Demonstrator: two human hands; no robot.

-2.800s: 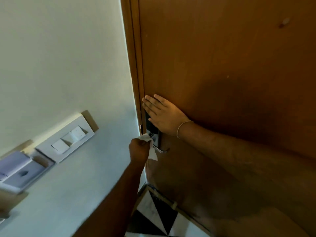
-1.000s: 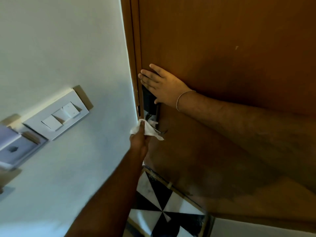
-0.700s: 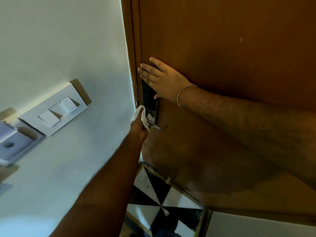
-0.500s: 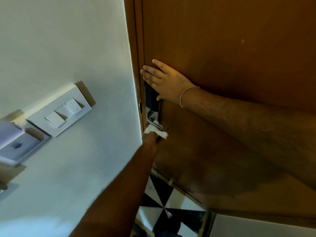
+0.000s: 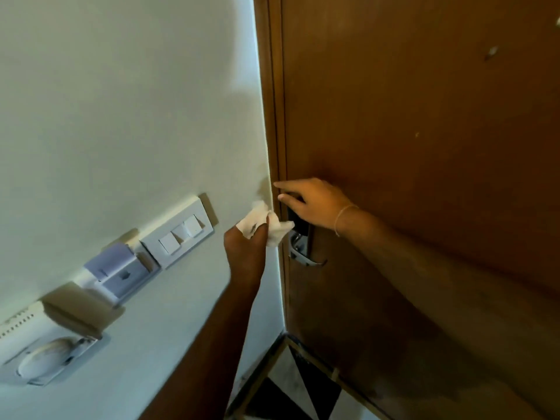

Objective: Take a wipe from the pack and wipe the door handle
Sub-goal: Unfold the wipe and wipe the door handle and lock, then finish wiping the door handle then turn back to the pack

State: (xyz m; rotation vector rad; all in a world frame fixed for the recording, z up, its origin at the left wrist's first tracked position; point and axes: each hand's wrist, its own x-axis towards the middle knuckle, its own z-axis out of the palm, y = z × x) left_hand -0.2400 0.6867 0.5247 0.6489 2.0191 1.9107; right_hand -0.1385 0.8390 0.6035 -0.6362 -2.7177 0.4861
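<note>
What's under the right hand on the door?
The right hand rests on the door, covering the top of the dark lock plate. Below it the metal handle shows. Anything on the plate's upper part is hidden.

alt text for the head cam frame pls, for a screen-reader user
The left hand holds a crumpled white wipe just left of the metal door handle on a brown wooden door. The right hand rests on the door above the handle. A white switch plate sits on the wall to the left.
</note>
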